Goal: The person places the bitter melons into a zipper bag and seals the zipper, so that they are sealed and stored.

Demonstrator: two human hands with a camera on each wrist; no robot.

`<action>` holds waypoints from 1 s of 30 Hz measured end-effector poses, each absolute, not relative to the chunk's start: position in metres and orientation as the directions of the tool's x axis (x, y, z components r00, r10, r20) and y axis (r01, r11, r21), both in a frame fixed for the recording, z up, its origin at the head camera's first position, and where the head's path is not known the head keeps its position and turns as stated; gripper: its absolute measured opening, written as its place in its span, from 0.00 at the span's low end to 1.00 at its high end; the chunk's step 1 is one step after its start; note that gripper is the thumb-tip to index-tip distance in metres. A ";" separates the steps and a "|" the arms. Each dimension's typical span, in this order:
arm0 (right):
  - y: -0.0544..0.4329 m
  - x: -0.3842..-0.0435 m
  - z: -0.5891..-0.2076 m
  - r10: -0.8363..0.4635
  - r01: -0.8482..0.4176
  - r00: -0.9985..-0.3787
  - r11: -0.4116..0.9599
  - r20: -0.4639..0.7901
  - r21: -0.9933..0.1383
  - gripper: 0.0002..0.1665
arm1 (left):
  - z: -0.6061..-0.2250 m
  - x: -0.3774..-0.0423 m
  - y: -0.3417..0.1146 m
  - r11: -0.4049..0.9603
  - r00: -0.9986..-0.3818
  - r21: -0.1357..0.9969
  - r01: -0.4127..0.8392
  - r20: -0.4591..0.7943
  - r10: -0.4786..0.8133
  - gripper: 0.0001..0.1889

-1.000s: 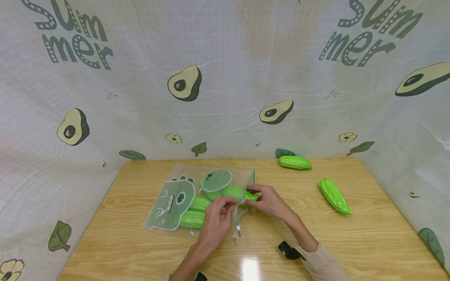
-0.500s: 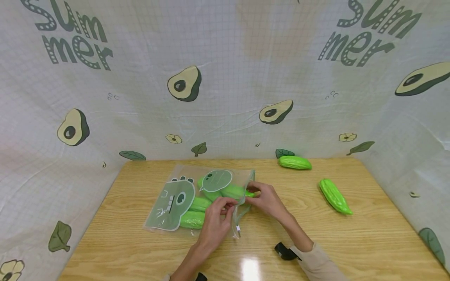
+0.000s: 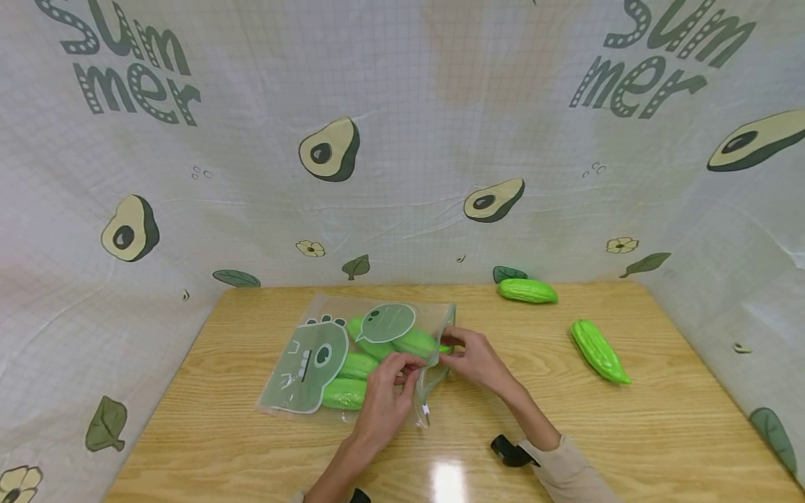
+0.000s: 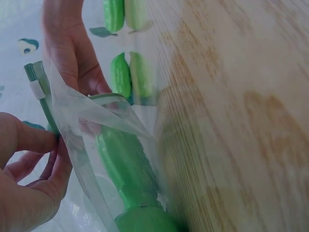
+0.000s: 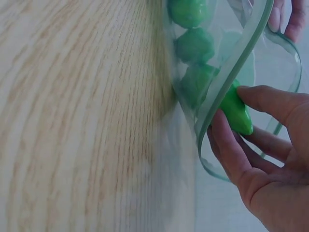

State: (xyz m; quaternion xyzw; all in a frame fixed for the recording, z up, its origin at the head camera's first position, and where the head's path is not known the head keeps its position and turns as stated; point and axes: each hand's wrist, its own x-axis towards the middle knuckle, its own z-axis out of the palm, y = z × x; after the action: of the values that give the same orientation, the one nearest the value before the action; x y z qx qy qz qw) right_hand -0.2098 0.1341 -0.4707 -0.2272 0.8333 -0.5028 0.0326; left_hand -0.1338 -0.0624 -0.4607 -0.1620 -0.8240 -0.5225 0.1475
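Observation:
A clear zip bag (image 3: pixel 303 374) with a green monster print lies on the table, its mouth facing right. Several bright green, ribbed bitter melons (image 3: pixel 342 395) show through its plastic. My left hand (image 3: pixel 386 398) pinches the bag's near upper edge between thumb and fingers, beside the green zip strip (image 4: pixel 46 108). At the mouth, my right hand (image 3: pixel 476 358) holds another bitter melon (image 5: pixel 236 110) by its pointed end, thumb on one side and fingers on the other. Most of that melon is inside the bag; in the right wrist view its tip pokes out past the green rim.
Two more bitter melons lie outside the bag: one (image 3: pixel 528 290) at the table's back edge, the other (image 3: pixel 599 351) farther right. A white cloth (image 3: pixel 402 230) printed with avocados hangs behind the wooden table (image 3: pixel 251 461). The zip's white slider (image 4: pixel 37 90) hangs by the opening.
The held bitter melon has slid left, deeper into the bag, and less of its end shows outside. My right hand has shifted slightly left with it. The left hand has stayed in place.

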 end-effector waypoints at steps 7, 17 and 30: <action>0.131 -0.212 -0.474 -0.416 -0.313 -0.897 0.357 0.150 -0.880 0.14 | -0.460 -0.134 -0.063 0.404 -0.899 0.808 0.430 0.423 0.112 0.09; 0.125 -0.213 -0.477 -0.385 -0.295 -0.911 0.364 0.146 -0.883 0.13 | -0.460 -0.134 -0.062 0.396 -0.902 0.813 0.427 0.417 0.117 0.11; 0.119 -0.216 -0.484 -0.369 -0.325 -0.912 0.384 0.179 -0.864 0.12 | -0.461 -0.134 -0.063 0.408 -0.897 0.803 0.435 0.423 0.124 0.10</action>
State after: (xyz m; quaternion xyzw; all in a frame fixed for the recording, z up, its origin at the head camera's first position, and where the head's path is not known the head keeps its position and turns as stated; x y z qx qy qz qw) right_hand -0.2159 0.1194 -0.4835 -0.2087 0.8315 -0.5143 0.0217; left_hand -0.1340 -0.0626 -0.4609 -0.1692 -0.8254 -0.5172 0.1504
